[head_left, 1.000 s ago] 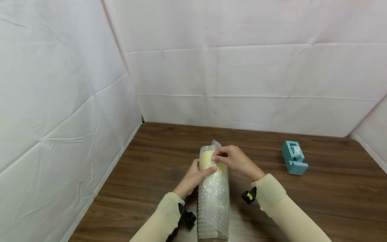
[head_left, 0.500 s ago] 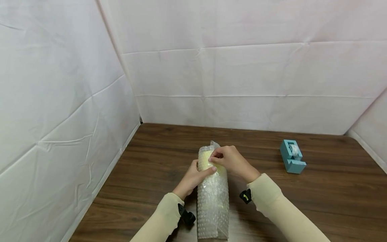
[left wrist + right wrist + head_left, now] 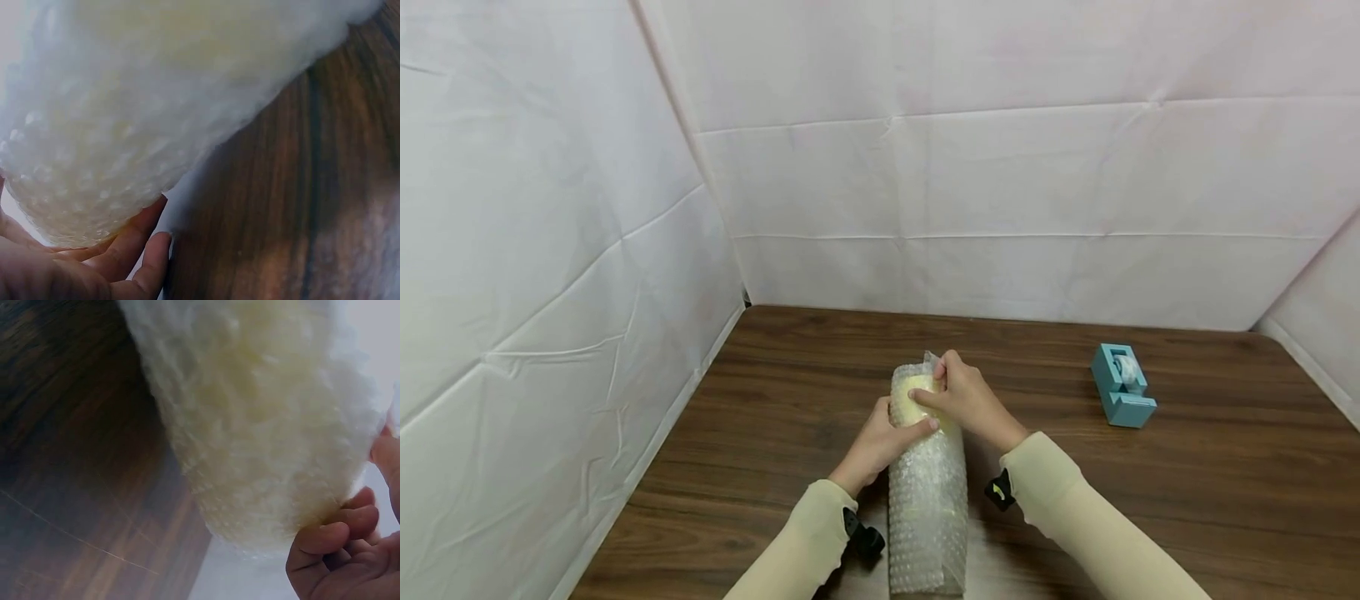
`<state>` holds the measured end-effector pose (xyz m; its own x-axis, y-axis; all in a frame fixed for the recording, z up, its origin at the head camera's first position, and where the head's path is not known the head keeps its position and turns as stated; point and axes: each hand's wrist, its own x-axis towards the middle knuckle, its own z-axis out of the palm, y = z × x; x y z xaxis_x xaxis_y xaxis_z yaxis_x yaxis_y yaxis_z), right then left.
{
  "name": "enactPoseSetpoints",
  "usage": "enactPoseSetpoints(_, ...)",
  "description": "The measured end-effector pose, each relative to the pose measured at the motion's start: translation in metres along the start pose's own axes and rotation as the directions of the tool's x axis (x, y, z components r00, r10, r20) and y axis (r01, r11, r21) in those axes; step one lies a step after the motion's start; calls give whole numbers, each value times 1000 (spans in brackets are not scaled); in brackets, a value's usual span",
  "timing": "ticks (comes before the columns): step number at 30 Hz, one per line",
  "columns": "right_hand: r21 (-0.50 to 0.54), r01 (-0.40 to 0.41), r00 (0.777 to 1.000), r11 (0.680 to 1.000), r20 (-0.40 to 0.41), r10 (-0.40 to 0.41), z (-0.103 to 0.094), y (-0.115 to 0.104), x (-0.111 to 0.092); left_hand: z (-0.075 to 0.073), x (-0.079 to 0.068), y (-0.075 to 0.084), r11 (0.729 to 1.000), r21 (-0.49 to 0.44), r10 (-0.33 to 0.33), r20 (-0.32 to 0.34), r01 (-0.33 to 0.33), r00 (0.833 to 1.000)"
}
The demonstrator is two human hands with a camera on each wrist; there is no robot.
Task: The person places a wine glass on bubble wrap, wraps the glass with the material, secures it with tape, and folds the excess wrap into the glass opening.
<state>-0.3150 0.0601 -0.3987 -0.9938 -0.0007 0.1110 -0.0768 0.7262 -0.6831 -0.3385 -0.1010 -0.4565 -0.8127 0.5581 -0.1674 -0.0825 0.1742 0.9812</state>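
Observation:
A long bundle of clear bubble wrap [image 3: 928,517] lies lengthwise on the brown wooden table, with something pale yellow showing through its far part. My left hand [image 3: 880,442] grips its left side near the far end, the thumb lying across the top; in the left wrist view its fingers [image 3: 128,250] curl against the wrap's underside. My right hand [image 3: 970,404] holds the far right edge, thumb on top and fingers by the upper corner. Curled fingers [image 3: 322,540] of this hand touch the wrap's end in the right wrist view. What the wrap encloses cannot be made out.
A light blue tape dispenser [image 3: 1122,385] with a roll of clear tape stands on the table [image 3: 1225,467] to the right. White cloth walls [image 3: 1000,183] rise along the table's back, left and right sides.
The right fingers have gone from a pinch over the yellow part to the far right corner, with the thumb spread onto the top. The left hand keeps its hold on the bundle.

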Motion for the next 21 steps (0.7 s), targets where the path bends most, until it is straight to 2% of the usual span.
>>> enactPoseSetpoints(2, 4, -28, 1000, 1000, -9, 28, 2, 0, 1, 0, -1, 0, 1000, -5, 19, 11, -19, 1000)
enactPoseSetpoints(6, 17, -62, 998, 998, -27, 62, 5, 0, 1, 1, -3, 0, 999, 5, 38, -6, -38, 999)
enactPoseSetpoints(12, 51, -47, 996, 998, -68, 50, 6, 4, 0, 1, -5, 3, 999, 43, 32, -55, -30, 998)
enactPoseSetpoints(17, 167, -14, 993, 986, -112, 33, 7, 11, -4, 0, -5, 5, 998, 58, -11, -73, 15, 997)
enactPoseSetpoints(21, 247, -52, 989, 968, -121, 84, 4, 17, -9, -1, -3, 4, 999, 42, -32, -68, 35, 997)
